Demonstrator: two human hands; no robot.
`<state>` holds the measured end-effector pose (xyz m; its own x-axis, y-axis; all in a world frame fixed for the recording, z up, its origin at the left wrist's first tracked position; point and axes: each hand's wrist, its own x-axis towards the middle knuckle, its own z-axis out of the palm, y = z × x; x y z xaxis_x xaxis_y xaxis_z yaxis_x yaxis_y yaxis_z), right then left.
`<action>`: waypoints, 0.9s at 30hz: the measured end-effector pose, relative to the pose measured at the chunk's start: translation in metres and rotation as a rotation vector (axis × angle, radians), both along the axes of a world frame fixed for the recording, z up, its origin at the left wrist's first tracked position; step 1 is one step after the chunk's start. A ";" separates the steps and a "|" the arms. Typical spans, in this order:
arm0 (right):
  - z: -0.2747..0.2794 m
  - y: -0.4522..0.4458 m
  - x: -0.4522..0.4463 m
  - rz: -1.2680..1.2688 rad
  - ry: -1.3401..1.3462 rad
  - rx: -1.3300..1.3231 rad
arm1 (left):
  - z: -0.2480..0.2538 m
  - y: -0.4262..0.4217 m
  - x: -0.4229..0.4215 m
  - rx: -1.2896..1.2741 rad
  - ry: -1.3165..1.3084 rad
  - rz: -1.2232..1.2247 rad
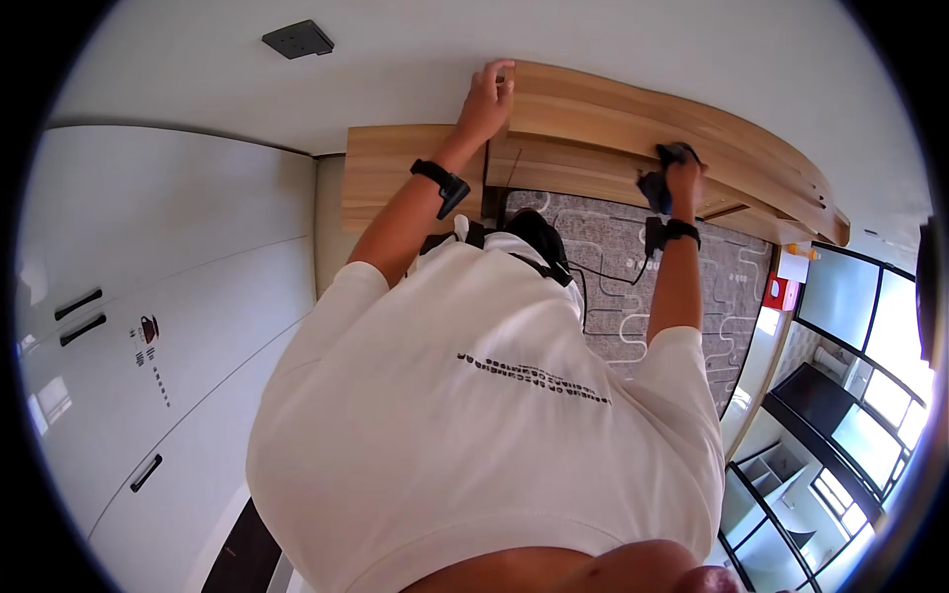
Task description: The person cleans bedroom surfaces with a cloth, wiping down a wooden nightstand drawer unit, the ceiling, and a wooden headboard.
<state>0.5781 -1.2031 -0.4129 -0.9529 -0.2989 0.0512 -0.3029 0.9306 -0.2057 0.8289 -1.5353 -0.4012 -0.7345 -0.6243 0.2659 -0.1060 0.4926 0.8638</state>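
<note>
My left hand (487,101) is at the left end of a light wooden panel (603,104), its fingers curled over the upper corner. A black band with a small box sits on that wrist. In my right hand (684,186) is a dark, bunched cloth (654,188), held against the lower front of the wooden unit. The cloth hangs partly below my fingers. My right wrist also carries a black band (678,230) with a small box and a cable.
A lower wooden cabinet (395,168) adjoins on the left, beside white wardrobe doors (168,296) with black handles. A patterned grey rug (633,306) covers the floor. At right are a red box (781,294) and glass-paned frames (840,287). A dark socket (299,40) is on the wall.
</note>
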 end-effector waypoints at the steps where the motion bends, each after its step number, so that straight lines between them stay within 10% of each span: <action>1: -0.004 0.008 -0.006 -0.107 0.012 -0.051 | 0.004 0.005 0.001 -0.035 0.003 0.057; 14: 0.034 -0.111 0.126 0.202 -0.022 0.086 | 0.004 0.014 0.019 0.098 -0.120 0.028; 19: 0.017 -0.136 0.147 0.506 -0.184 -0.287 | 0.025 0.011 0.025 -0.324 -0.298 0.054; 27: 0.012 -0.008 0.018 0.136 -0.026 -0.013 | 0.026 0.007 0.021 -0.583 -0.333 0.113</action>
<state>0.5965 -1.2114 -0.4004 -0.9048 -0.4246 0.0315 -0.4202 0.8785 -0.2273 0.8494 -1.5282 -0.3749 -0.7745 -0.5251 0.3528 -0.3983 0.8380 0.3729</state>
